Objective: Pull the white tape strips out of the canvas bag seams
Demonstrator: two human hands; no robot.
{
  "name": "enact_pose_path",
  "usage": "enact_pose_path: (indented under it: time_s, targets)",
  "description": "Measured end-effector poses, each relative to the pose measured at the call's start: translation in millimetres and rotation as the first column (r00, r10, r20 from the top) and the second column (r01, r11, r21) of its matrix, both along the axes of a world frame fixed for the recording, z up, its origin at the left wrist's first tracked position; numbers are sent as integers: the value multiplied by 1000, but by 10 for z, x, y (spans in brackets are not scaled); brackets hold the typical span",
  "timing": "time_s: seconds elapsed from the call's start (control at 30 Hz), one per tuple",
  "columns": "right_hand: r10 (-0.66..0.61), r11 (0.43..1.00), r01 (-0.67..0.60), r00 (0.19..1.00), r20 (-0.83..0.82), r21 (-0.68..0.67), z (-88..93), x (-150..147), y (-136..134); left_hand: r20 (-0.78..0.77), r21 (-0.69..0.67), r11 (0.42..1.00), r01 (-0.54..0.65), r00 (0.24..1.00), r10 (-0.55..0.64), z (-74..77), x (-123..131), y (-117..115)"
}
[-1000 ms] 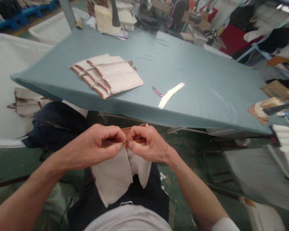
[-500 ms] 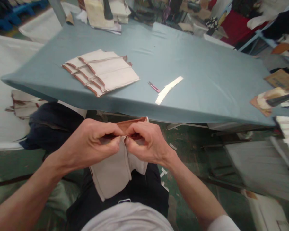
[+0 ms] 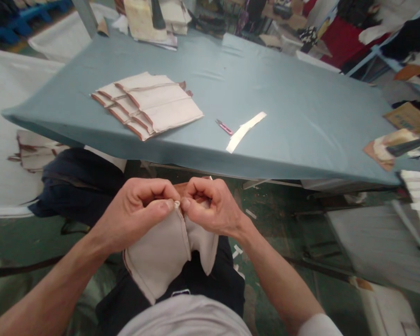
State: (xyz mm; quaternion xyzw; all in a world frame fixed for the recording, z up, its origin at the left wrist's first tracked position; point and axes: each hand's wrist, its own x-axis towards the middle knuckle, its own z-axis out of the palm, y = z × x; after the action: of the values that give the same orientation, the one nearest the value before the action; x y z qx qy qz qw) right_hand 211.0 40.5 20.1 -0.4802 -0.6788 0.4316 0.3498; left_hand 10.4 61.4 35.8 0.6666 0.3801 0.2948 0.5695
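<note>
Both hands pinch the top edge of a beige fabric piece (image 3: pixel 164 254) with brown trim, held over my lap below the table's front edge. My left hand (image 3: pixel 135 212) is closed on its left half, thumb against fingers. My right hand (image 3: pixel 210 205) is closed on the right half, the two thumbs almost touching. The cloth hangs down in two folds toward my dark trousers. On the blue-grey table (image 3: pixel 301 116) lies a stack of similar beige pieces (image 3: pixel 147 105), with a small pink tool (image 3: pixel 224 126) and a white strip (image 3: pixel 245 131) to its right.
More fabric piles (image 3: pixel 154 18) stand at the table's far end. A white-covered surface (image 3: pixel 3 140) with trimmed pieces is at my left, a dark bag (image 3: pixel 77 182) beside it. Cardboard and paper (image 3: pixel 392 144) sit at the table's right end. The floor is green.
My hands have closed in tighter on the cloth's top edge, hiding most of the brown trim, and the left fold has bunched up and shifted left. The view tilted slightly between the first two frames.
</note>
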Motion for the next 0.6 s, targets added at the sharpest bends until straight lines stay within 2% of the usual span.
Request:
enact_pose_path:
  time_s: [0.17,0.33,0.47,0.6]
  targets:
    - [7,997,-2,998,70,-71,14,-11,36,-6,-56,998,-10,1000,10,-7,-19,11]
    - [25,998,-22,998,59,-61,14,-31,44,43,-138,990,-1,999,7,-64,-93,-17]
    - [45,997,-43,998,33,-57,-1,-29,38,89,-272,959,78,994,-55,-98,-126,-23]
    - [88,990,-89,996,-15,-110,-9,-38,37,84,-286,949,130,990,-110,-134,-163,29]
